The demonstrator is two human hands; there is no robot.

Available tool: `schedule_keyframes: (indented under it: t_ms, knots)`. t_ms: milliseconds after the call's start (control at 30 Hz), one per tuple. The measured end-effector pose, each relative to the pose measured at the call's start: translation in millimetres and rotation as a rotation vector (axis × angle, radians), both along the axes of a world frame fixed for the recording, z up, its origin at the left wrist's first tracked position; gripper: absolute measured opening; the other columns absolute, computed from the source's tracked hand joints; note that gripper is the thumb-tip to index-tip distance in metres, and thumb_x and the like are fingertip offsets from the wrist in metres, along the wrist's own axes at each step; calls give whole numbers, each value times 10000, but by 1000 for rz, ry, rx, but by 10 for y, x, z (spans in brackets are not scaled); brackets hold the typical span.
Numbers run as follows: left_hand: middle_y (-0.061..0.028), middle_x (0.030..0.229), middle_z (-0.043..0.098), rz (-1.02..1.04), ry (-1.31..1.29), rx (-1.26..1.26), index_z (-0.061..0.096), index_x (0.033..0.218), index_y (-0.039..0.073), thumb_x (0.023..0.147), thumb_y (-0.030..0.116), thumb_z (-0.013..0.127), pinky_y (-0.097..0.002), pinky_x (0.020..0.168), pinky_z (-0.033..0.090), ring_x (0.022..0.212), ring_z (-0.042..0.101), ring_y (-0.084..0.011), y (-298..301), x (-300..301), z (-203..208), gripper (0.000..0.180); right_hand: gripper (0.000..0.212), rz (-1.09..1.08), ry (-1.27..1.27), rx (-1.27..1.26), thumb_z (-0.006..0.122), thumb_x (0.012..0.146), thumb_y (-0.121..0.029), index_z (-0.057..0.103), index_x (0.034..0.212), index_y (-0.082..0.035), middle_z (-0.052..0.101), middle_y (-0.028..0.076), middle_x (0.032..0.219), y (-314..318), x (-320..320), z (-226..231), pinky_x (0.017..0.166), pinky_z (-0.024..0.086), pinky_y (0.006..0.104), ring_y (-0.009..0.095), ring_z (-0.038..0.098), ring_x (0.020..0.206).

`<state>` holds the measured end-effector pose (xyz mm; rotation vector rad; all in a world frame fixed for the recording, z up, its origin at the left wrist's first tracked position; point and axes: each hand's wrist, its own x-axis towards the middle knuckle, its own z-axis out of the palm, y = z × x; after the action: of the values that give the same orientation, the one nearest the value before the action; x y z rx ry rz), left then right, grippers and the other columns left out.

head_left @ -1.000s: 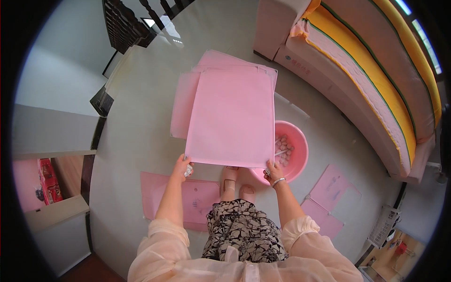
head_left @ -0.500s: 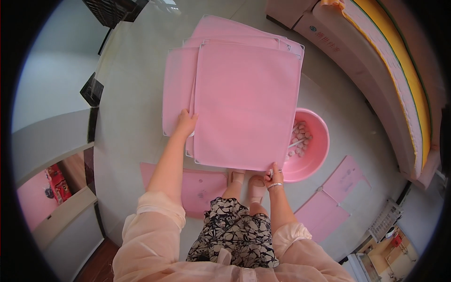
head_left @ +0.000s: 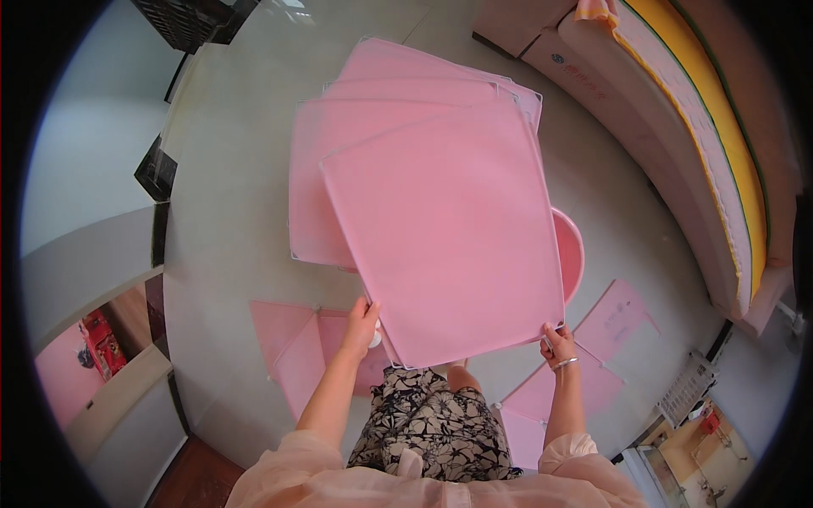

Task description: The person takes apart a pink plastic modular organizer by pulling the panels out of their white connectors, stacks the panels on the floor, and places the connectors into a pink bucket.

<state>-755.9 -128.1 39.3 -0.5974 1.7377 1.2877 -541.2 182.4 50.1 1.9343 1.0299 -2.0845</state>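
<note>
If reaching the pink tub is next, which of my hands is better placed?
Probably the right hand. It holds the large pink panel near its lower right corner, close to the pink tub; the left hand is at the opposite edge, farther away.

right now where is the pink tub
In the head view, the pink tub is right of centre, mostly hidden behind the held pink panel, just above the right hand.

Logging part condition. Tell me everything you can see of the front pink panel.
The front pink panel is flat, roughly rectangular and plastic-looking, with thin pale edging and no visible damage. Turned askew, it overlaps other pink panels and partly hides a pink basin. The left hand grips its left edge near the lower corner; the right hand holds its lower right corner.
</note>
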Motion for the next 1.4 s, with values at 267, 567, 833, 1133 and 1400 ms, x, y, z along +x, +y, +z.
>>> schedule_keyframes:
  t_ms: [267,567,833,1133,1400]
  knots:
    - [-44,624,463,573,-111,107,398,810,54,837,170,403,-246,348,363,407,428,-136,16,570,79,119,318,824,237,377,572,698,-114,474,992,-38,460,4,644,720,-1747,213,368,312,197,65,403,476]
    - [-44,551,445,746,-13,203,397,818,79,841,217,394,-243,302,328,392,434,-138,115,10,-424,140,449,777,253,266,636,628,-146,458,1031,-55,461,4,618,435,-3303,-109,404,328,229,95,415,481]
    - [-36,517,434,608,-211,180,412,799,83,830,226,421,-262,298,320,380,441,-143,120,-150,-731,146,413,468,83,250,663,642,-197,459,958,-25,433,-3,568,76,-3153,-657,330,210,191,58,340,412]
    - [-30,550,448,634,-178,153,427,811,89,817,227,453,-230,290,313,393,450,-131,17,-212,-761,140,178,626,227,-67,625,684,-187,515,742,-60,387,-35,502,11,-2943,-667,334,181,190,57,298,381]
    - [-26,713,485,667,-39,467,429,1001,108,826,139,420,-206,298,322,422,442,-123,303,-98,-270,179,130,272,345,-40,570,726,-104,525,836,-53,471,-21,573,226,-2008,-223,325,204,181,39,318,369]
